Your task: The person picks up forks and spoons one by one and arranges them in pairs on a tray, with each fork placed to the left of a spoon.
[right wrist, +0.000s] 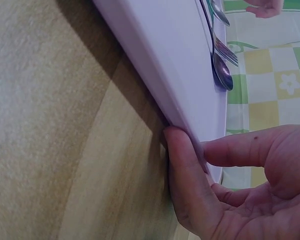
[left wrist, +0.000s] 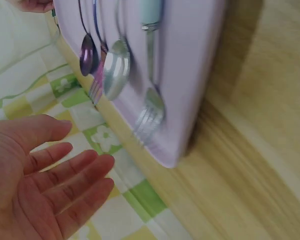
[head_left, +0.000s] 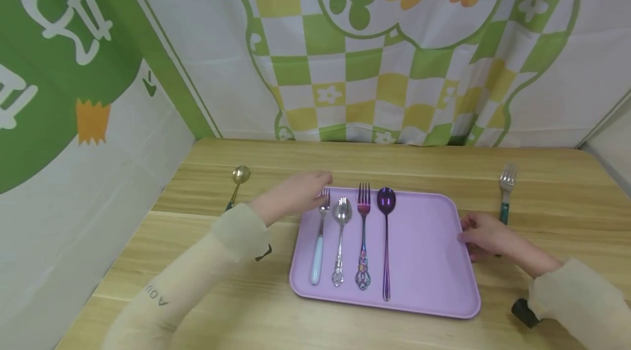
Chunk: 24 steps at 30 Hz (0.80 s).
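Observation:
A lilac tray (head_left: pixel 424 262) lies on the wooden table. On it, side by side, are a fork with a pale blue handle (head_left: pixel 317 257), a silver spoon (head_left: pixel 342 212), a purple fork with an ornate handle (head_left: pixel 363 207) and a dark purple spoon (head_left: pixel 386 202). My right hand (head_left: pixel 485 235) pinches the tray's right rim; the right wrist view shows thumb and finger (right wrist: pixel 182 155) at that edge. Near the far left corner, my left hand (head_left: pixel 303 191) hovers above the pale-handled fork's tines. In the left wrist view its fingers (left wrist: pixel 85 185) are spread loosely, holding nothing.
To the left of the tray lies a gold spoon (head_left: pixel 241 175), its handle partly hidden by the left sleeve. A silver fork with a green handle (head_left: pixel 506 183) lies beyond the right hand. A patterned curtain (head_left: pixel 379 81) hangs behind the table (head_left: pixel 419 166).

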{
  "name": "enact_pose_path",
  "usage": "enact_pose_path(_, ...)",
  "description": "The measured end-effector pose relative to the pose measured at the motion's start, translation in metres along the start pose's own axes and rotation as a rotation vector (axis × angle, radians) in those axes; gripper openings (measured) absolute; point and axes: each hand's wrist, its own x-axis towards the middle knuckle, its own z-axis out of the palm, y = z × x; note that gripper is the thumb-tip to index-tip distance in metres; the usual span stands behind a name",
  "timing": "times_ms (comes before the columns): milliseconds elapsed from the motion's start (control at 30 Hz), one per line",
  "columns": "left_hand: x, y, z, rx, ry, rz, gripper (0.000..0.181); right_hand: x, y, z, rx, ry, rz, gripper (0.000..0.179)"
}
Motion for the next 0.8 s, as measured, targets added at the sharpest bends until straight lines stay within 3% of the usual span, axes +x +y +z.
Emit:
enact_pose_path(267,-0.014,-0.014,0.009,-0.027,-0.015,-0.074,0.035,0.000,0.001,0.000,0.007,-0.002,-0.004,0.031)
enact_pose_path(500,-0.022,-0.022,0.012,-0.012,-0.037,-0.094,0.032,0.000,0.001,0.001,0.012,-0.007,-0.009,0.030)
enact_pose_path(800,-0.027,-0.028,0.010,-0.122,-0.091,-0.199,0.032,-0.001,0.001,0.001,0.020,-0.002,-0.004,0.030)
